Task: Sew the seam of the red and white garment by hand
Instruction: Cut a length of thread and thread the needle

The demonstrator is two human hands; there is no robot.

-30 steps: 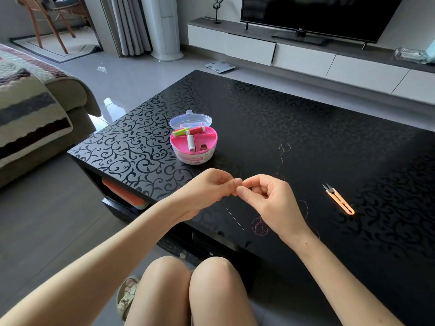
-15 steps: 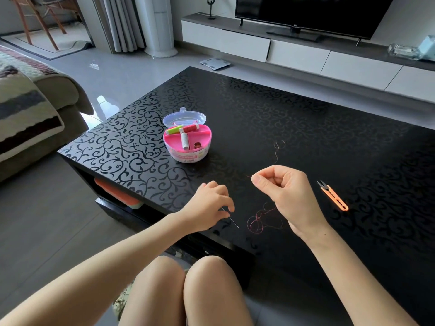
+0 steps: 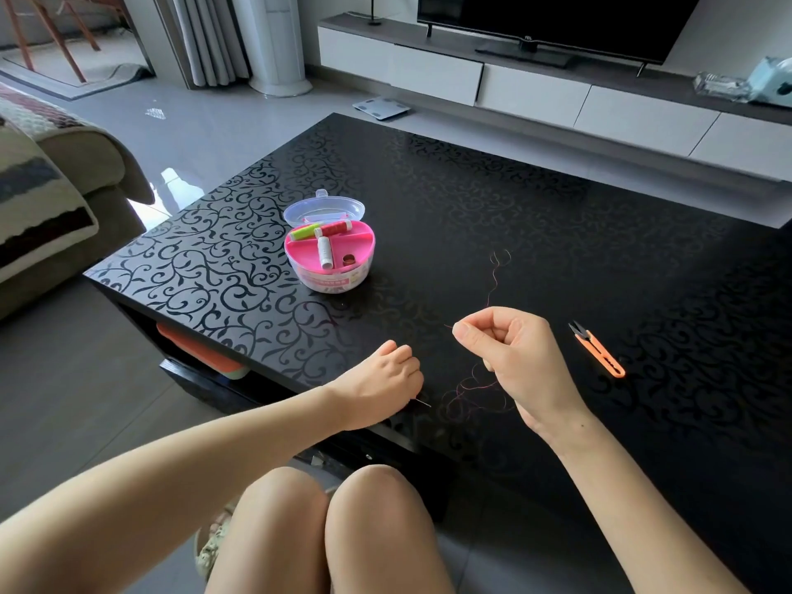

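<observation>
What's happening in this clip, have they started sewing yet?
Not yet. A person sits at a black coffee table preparing thread. The right hand pinches one end of a red thread that trails over the tabletop, while the left hand closes on a needle lying near the table's front edge. An open pink sewing kit and orange thread snips lie untouched. No garment is in view.
</observation>
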